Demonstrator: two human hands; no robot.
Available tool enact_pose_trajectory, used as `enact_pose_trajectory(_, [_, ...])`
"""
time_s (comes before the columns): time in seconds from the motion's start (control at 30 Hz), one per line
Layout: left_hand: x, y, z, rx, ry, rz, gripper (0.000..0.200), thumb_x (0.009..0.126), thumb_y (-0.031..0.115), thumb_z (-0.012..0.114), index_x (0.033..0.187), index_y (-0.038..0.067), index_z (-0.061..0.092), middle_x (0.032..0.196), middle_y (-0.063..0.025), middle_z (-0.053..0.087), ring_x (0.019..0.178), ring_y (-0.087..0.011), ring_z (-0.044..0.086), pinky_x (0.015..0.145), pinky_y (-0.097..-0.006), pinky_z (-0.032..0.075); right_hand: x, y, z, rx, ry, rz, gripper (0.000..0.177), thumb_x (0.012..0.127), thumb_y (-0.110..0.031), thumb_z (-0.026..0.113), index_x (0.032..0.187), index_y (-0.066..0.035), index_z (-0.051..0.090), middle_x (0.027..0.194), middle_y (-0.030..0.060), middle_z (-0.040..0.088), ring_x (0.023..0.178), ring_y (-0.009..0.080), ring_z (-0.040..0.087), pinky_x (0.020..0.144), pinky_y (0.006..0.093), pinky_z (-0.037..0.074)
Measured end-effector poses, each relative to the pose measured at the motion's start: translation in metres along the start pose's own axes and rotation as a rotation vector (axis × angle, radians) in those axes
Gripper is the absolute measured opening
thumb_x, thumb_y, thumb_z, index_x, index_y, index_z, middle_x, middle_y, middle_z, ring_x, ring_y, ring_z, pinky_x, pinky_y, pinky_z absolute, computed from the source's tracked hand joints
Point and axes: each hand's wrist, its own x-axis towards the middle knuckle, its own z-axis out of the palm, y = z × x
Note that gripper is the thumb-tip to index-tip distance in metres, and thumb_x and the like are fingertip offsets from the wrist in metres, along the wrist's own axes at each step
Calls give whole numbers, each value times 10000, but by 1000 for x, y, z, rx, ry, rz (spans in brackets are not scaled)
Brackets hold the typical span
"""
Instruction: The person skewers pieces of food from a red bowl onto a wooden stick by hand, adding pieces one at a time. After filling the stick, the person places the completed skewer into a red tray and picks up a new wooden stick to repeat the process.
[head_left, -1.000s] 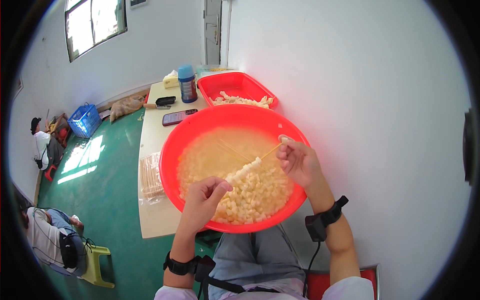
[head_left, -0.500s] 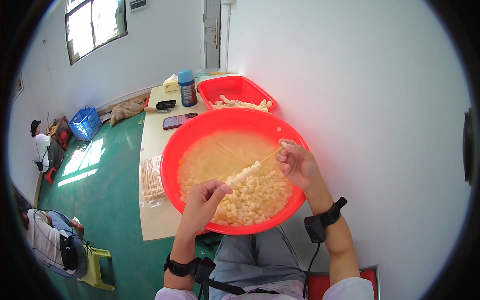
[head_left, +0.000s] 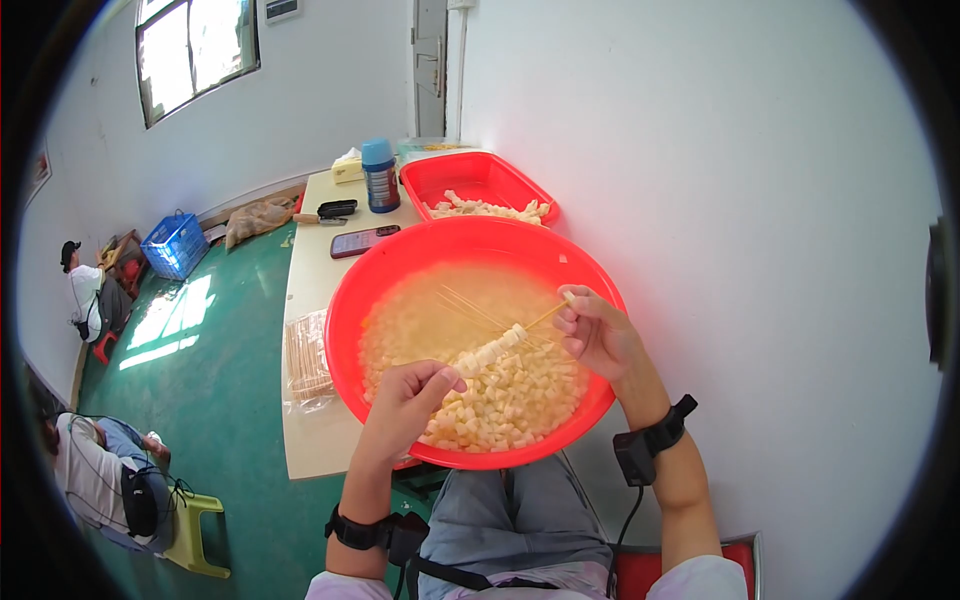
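Observation:
Over a big red basin (head_left: 345,300) I hold a bamboo skewer strung with pale food cubes (head_left: 497,348), slanting up to the right. My left hand (head_left: 412,402) is closed on its lower, loaded end. At the bare upper tip, my right hand (head_left: 603,340) pinches a small pale cube (head_left: 569,297) between thumb and finger. Beneath the hands, many cut cubes (head_left: 500,405) lie in cloudy liquid inside the basin. Several loose bamboo skewers (head_left: 470,305) rest in the liquid behind the strung one.
A packet of skewers (head_left: 305,355) lies left of the basin on the table (head_left: 305,440). Farther back are a phone (head_left: 363,241), a blue bottle (head_left: 380,175) and a red tub (head_left: 480,170) holding filled skewers. The wall (head_left: 780,250) stands close at right. Two people sit at left.
The right hand and its cube have shifted slightly lower along the skewer's upper end. The left hand keeps its hold with little movement. The view has shifted a little.

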Motion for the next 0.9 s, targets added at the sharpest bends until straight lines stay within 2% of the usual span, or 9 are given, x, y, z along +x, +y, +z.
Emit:
enact_pose_trajectory(0.33, [3, -11, 3, 31, 78, 117, 176, 825, 124, 535, 754, -28, 591, 563, 56, 432, 509, -12, 320, 460, -180, 238, 1, 1, 0, -48, 85, 27, 150, 812, -116, 522, 935, -31, 539, 667, 6, 535, 615, 72, 531, 477, 194, 491])
enact_pose_trajectory(0.43, [3, -14, 4, 69, 88, 169, 179, 829, 123, 536, 745, -25, 592, 529, 65, 394, 486, -9, 311, 440, -186, 236, 1, 0, -1, -45, 88, 49, 159, 810, -128, 530, 937, -33, 537, 668, 2, 537, 619, 65, 536, 476, 192, 491])
enact_pose_trajectory(0.53, [1, -8, 1, 121, 45, 113, 209, 834, 147, 526, 737, -26, 590, 555, 41, 446, 511, -16, 341, 469, -176, 264, 1, 0, 0, -51, 88, 53, 166, 806, -129, 536, 938, -29, 535, 668, -3, 537, 622, 62, 540, 471, 191, 486])
enact_pose_trajectory(0.63, [1, -2, 2, 63, 18, -17, 250, 846, 171, 507, 710, -25, 580, 539, 30, 434, 499, -27, 339, 461, -180, 263, 1, 1, -2, -77, 47, 61, 182, 797, -119, 549, 947, -18, 534, 680, -1, 538, 633, 65, 545, 467, 196, 481])
enact_pose_trajectory(0.73, [4, -4, 4, 10, -42, -27, 269, 859, 192, 481, 716, -9, 586, 502, 49, 356, 461, -21, 303, 420, -187, 230, -3, 9, 13, -225, 31, 127, 205, 788, -105, 563, 965, -6, 535, 708, 7, 539, 650, 71, 544, 470, 207, 480])
enact_pose_trajectory(0.83, [7, -5, 4, -87, -36, -30, 274, 861, 201, 478, 700, 0, 572, 498, 49, 351, 452, -21, 289, 416, -187, 225, -2, 13, 17, -310, 52, 158, 215, 783, -94, 571, 973, 3, 540, 738, 17, 537, 664, 74, 538, 480, 218, 483])
enact_pose_trajectory(0.9, [6, -1, 5, -50, -20, -37, 281, 869, 193, 466, 692, -6, 553, 505, 33, 381, 468, -36, 318, 440, -187, 253, -1, 13, 17, -316, 59, 158, 213, 784, -91, 570, 973, 5, 545, 750, 21, 535, 668, 75, 533, 486, 223, 485])
